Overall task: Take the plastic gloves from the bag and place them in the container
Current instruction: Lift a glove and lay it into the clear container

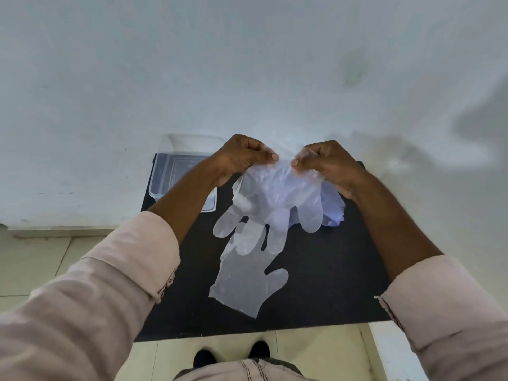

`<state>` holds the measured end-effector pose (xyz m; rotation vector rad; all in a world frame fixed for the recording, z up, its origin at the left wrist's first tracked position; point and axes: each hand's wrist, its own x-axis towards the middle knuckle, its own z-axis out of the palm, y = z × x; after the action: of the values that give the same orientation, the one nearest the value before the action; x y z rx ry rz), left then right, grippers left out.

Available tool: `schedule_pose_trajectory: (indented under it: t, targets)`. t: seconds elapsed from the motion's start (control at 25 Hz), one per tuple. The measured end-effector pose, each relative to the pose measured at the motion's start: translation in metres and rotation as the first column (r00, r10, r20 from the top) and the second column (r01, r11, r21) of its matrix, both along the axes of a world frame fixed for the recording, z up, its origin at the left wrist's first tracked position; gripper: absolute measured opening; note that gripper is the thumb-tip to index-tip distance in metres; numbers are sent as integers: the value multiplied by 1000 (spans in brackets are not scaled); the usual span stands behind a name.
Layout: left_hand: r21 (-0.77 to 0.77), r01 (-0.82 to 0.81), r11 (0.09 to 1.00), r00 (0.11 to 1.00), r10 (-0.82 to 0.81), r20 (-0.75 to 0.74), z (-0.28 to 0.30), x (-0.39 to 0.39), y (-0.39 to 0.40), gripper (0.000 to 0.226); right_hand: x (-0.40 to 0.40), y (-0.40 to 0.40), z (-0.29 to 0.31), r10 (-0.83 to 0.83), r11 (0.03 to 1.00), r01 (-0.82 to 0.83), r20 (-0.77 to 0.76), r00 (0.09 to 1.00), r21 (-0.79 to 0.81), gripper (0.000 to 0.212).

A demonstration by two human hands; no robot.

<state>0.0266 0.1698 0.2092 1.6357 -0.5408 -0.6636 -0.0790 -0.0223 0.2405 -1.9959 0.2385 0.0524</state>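
Note:
A bunch of clear plastic gloves (277, 199) hangs fingers-down between my two hands, above the black table (324, 276). My left hand (242, 156) pinches the cuff edge on the left, and my right hand (327, 163) pinches it on the right. A bluish crumpled plastic bag (334, 207) shows behind the gloves by my right wrist; whether my right hand also holds it I cannot tell. One clear glove (247, 281) lies flat on the table below, cuff toward me. The clear plastic container (176, 174) stands at the table's far left corner, partly hidden by my left forearm.
A clear lid (192, 143) leans against the white wall (247, 64) behind the container. The table is small and set against the wall. Pale floor tiles (35, 259) lie to the left, and my shoes (258, 350) show below the table's near edge.

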Motion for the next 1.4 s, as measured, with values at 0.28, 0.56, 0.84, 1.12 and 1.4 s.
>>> schedule_pose_trajectory:
  t: [0.28, 0.56, 0.84, 1.12, 1.4]
  targets:
    - [-237, -83, 968, 932, -9, -362, -18, 6, 33, 32, 23, -20, 39, -18, 982, 8, 52, 998, 190, 10]
    - [-337, -130, 932, 932, -1, -363, -30, 5, 50, 18, 32, -35, 41, -2, 986, -7, 55, 998, 165, 11]
    - [-234, -189, 954, 958, 127, -256, -36, 2, 53, 18, 29, -45, 39, -7, 990, 2, 37, 999, 143, 10]
    - [-160, -346, 925, 927, 311, -209, -43, -6, 49, 19, 22, -52, 36, -42, 987, 38, 19, 999, 156, 7]
    - [-49, -365, 930, 930, 362, -63, -40, -12, 43, 35, 19, -47, 39, -15, 990, 13, 12, 1000, 137, 6]
